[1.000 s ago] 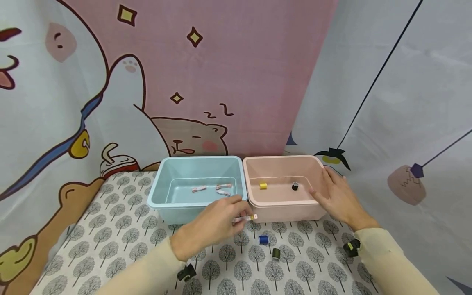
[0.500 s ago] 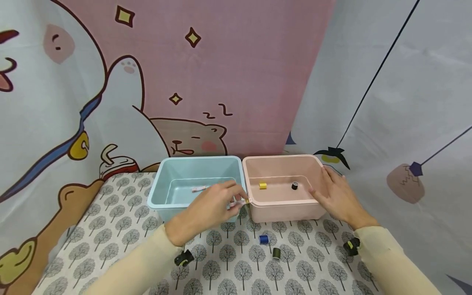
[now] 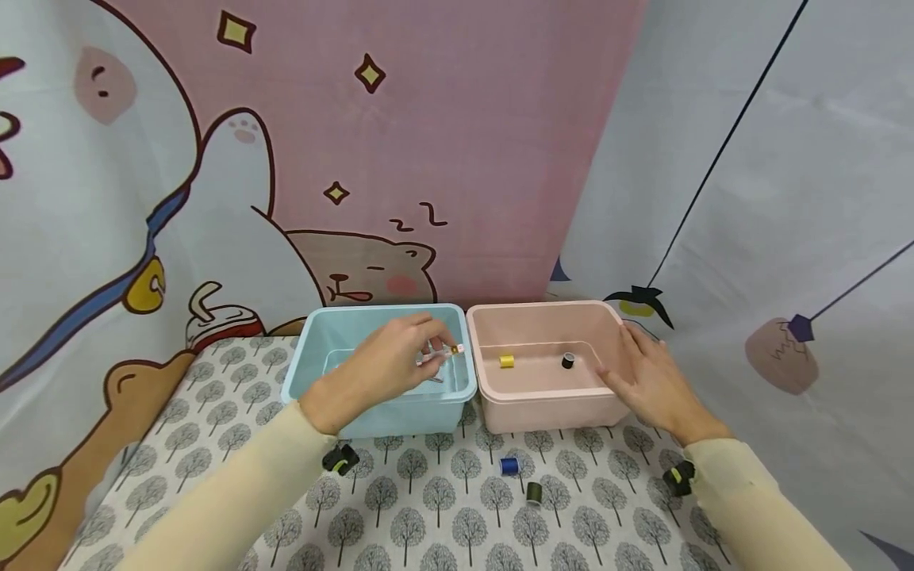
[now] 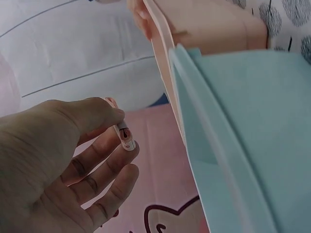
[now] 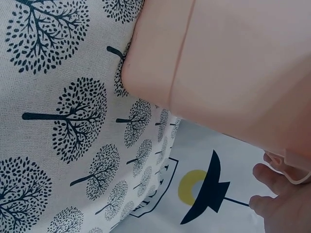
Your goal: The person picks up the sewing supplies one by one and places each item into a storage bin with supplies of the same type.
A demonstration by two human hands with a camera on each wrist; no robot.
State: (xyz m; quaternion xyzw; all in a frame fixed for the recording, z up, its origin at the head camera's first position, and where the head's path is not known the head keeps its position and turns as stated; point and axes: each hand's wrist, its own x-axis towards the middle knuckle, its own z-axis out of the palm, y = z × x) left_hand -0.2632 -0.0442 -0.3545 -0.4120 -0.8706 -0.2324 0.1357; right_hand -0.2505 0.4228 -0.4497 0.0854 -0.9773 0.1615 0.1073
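Over the light blue bin (image 3: pixel 400 420), my left hand (image 3: pixel 389 353) pinches a slim white-and-pink printed piece (image 3: pixel 455 349) between thumb and fingers. In the left wrist view the piece (image 4: pixel 126 138) has a rounded end with a cartoon print; the thumb covers its middle. Similar pieces lie in this bin, mostly hidden behind the hand. My right hand (image 3: pixel 653 388) holds the right rim of the pink bin (image 3: pixel 550 408), fingers on the outside and thumb toward the inside. Inside the pink bin lie a yellow thread spool (image 3: pixel 506 362) and a black thread spool (image 3: pixel 567 361).
A blue spool (image 3: pixel 509 466) and a dark green spool (image 3: pixel 533 493) lie on the tree-print tablecloth (image 3: pixel 407 523), in front of the bins. The two bins stand side by side against a cartoon-print curtain (image 3: pixel 485 159).
My left hand has carried the printed piece up and left, from in front of the gap between the bins to over the blue bin. My right hand has stayed at the pink bin.
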